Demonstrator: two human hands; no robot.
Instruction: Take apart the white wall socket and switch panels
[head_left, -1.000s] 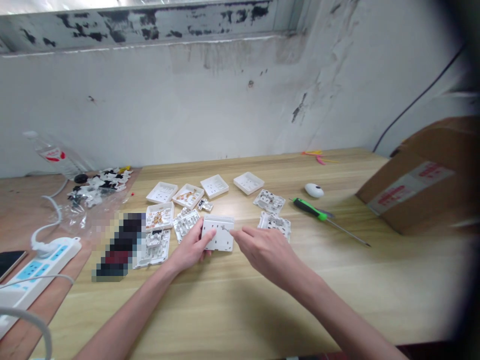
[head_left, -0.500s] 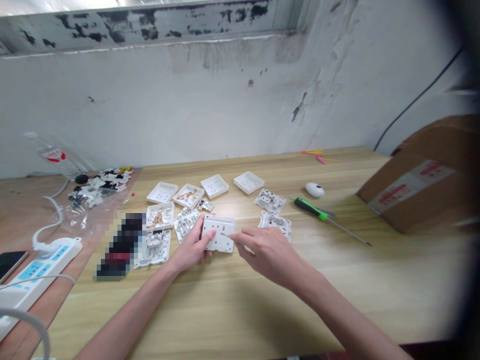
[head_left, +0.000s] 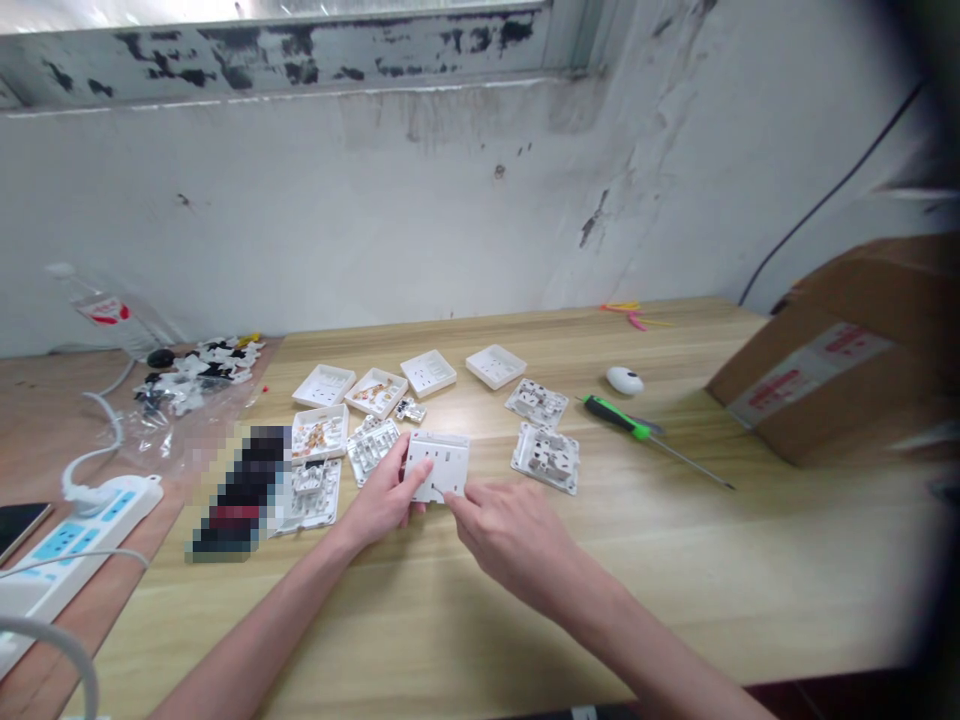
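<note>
At the far left of the counter [head_left: 420, 625], as observed from the room, lie a white power strip [head_left: 94, 525] and, behind it, a heap of black and white parts [head_left: 199, 375]. Next come white trays, one of which [head_left: 321, 455] holds small copper-coloured pieces. The left hand [head_left: 384, 505] is the holding hand: its fingers are clasped on the near-left edge of a white plate [head_left: 452, 470], thumb across the face, the other fingers beneath. The plate appears to be held up off the counter, centrally before the person, slotted face upward. This grip should stay firm, since nothing else visibly supports the piece, and the thumb is best kept clear of the working spot. The right hand [head_left: 510, 525] is at the plate's near edge, fingers drawn together in a narrow pinch on a thin piece [head_left: 438, 489], too small to identify; whether its tip touches the face or enters an opening cannot be confirmed. Light, square pressure is advised, as a slanted push could slip across the smooth surface. Further right, two mechanism plates [head_left: 546, 458] lie just beyond the right hand, with a green-and-black screwdriver [head_left: 616, 415] well apart, unused, then a carton [head_left: 795, 390].
</note>
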